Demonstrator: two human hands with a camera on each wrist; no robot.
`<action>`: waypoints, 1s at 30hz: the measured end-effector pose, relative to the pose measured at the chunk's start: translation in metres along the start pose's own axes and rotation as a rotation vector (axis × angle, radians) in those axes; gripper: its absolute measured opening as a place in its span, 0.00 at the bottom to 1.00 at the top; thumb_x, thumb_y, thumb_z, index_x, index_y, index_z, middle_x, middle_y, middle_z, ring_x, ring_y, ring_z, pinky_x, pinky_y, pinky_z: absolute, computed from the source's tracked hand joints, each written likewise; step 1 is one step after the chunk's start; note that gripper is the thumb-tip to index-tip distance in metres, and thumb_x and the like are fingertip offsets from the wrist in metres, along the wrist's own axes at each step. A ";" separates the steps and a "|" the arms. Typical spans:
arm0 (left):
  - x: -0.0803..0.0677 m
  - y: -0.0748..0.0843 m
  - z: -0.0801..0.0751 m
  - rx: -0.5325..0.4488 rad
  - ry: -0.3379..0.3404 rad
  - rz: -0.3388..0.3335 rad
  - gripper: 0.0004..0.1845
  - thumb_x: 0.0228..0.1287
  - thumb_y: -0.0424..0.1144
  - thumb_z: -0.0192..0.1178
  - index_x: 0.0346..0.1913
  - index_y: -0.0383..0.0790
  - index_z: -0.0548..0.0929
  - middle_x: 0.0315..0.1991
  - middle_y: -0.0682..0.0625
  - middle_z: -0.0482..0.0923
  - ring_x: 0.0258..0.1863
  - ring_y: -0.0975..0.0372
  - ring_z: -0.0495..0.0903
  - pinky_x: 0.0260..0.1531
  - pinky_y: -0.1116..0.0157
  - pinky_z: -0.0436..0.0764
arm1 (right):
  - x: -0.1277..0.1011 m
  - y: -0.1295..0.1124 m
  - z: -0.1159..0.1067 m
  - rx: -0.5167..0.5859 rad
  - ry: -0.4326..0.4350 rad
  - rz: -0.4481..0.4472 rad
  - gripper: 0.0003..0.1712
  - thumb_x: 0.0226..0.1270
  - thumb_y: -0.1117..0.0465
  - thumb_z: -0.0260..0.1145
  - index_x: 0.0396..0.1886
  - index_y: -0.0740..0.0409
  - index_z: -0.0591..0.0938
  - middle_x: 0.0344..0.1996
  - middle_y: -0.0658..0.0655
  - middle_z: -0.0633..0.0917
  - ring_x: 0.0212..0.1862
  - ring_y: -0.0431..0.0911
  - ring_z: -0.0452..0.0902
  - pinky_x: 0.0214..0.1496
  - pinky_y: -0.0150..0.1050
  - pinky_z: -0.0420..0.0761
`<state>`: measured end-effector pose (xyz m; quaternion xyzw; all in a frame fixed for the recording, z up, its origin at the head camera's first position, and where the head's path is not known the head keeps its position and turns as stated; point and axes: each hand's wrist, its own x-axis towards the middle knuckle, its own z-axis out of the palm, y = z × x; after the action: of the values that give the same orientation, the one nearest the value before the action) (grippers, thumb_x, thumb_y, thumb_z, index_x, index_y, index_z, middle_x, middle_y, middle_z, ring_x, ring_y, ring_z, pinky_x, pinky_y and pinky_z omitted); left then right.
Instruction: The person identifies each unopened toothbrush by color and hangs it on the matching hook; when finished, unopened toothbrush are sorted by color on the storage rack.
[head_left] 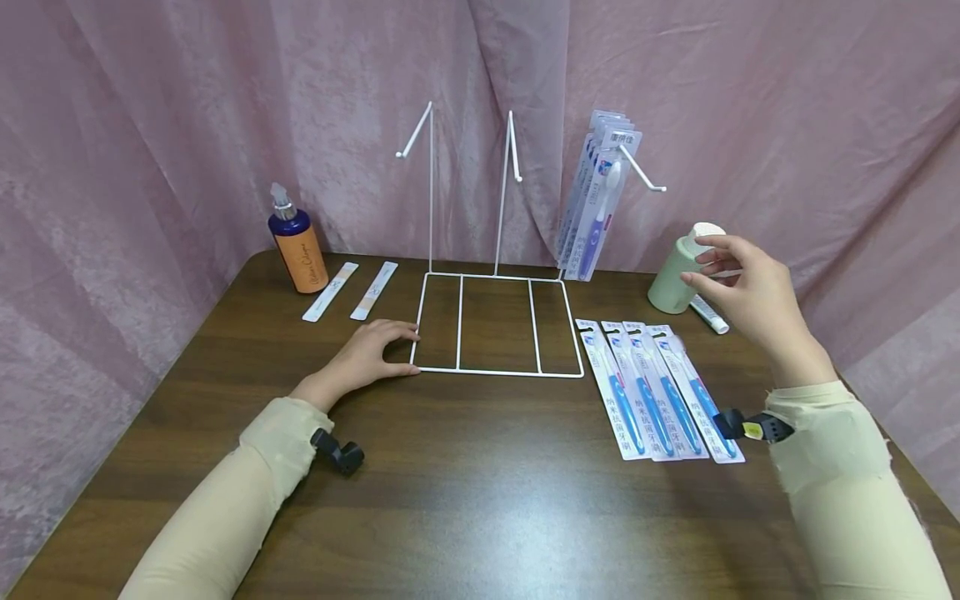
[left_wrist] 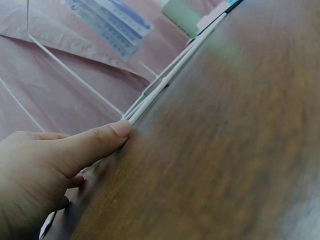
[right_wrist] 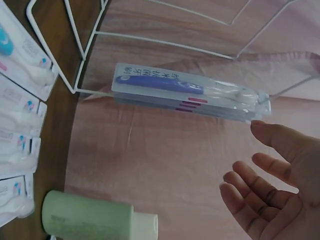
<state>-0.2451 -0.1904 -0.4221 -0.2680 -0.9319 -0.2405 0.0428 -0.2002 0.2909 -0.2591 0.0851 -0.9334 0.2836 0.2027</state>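
Note:
My left hand [head_left: 367, 352] rests on the table at the left front corner of a white wire display rack [head_left: 495, 374]. Its thumb touches the corner wire in the left wrist view, and the other fingers lie along the left side. My right hand [head_left: 757, 287] is raised on the right with loosely bent fingers and nothing between them. Several packaged purple toothbrushes [head_left: 600, 200] hang from the rack's right hook. In the right wrist view my thumb overlaps the end of these packs. Several packaged blue toothbrushes [head_left: 645, 392] lie side by side right of the rack.
Behind my right hand stand a green bottle [head_left: 670, 279] with a white cap and a small white tube [head_left: 708, 315]. At the back left are an orange bottle [head_left: 302, 260] and two slim white packets [head_left: 373, 290]. A pink curtain [head_left: 360, 125] hangs behind the wooden table [head_left: 465, 483].

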 end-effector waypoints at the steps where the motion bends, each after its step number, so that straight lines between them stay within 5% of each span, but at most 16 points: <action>1: 0.000 0.000 0.000 0.000 -0.003 -0.001 0.30 0.51 0.52 0.72 0.55 0.42 0.81 0.64 0.45 0.74 0.65 0.48 0.68 0.66 0.43 0.61 | -0.004 0.002 -0.001 -0.002 -0.006 0.001 0.29 0.62 0.56 0.69 0.62 0.58 0.75 0.43 0.63 0.83 0.31 0.14 0.66 0.35 0.11 0.66; 8: 0.000 0.001 -0.002 0.001 -0.011 -0.003 0.30 0.51 0.52 0.72 0.56 0.42 0.81 0.64 0.45 0.74 0.66 0.48 0.67 0.67 0.43 0.60 | -0.025 0.014 -0.003 -0.007 0.013 -0.014 0.27 0.60 0.57 0.71 0.58 0.59 0.78 0.33 0.26 0.75 0.32 0.14 0.68 0.32 0.14 0.67; 11: 0.000 0.002 -0.002 -0.002 -0.015 -0.007 0.30 0.51 0.52 0.71 0.56 0.42 0.81 0.65 0.45 0.73 0.66 0.48 0.67 0.67 0.43 0.59 | -0.033 0.018 -0.003 -0.007 0.014 -0.015 0.26 0.60 0.58 0.71 0.58 0.59 0.78 0.32 0.23 0.73 0.33 0.13 0.68 0.34 0.13 0.67; 18: -0.001 0.003 -0.003 -0.005 -0.019 -0.014 0.30 0.51 0.52 0.71 0.56 0.42 0.80 0.65 0.45 0.73 0.66 0.48 0.67 0.67 0.43 0.59 | -0.055 0.036 -0.003 -0.010 -0.026 -0.016 0.26 0.60 0.59 0.71 0.58 0.58 0.78 0.39 0.51 0.82 0.35 0.15 0.69 0.37 0.11 0.67; 30: 0.000 0.002 -0.002 0.000 -0.018 -0.007 0.30 0.52 0.51 0.72 0.56 0.41 0.80 0.65 0.44 0.73 0.66 0.47 0.67 0.67 0.42 0.58 | -0.086 0.081 0.009 -0.014 -0.191 0.001 0.28 0.59 0.57 0.72 0.59 0.61 0.76 0.43 0.62 0.83 0.38 0.17 0.70 0.38 0.15 0.71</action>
<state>-0.2445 -0.1898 -0.4193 -0.2667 -0.9333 -0.2383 0.0335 -0.1479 0.3567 -0.3427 0.1098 -0.9505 0.2678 0.1132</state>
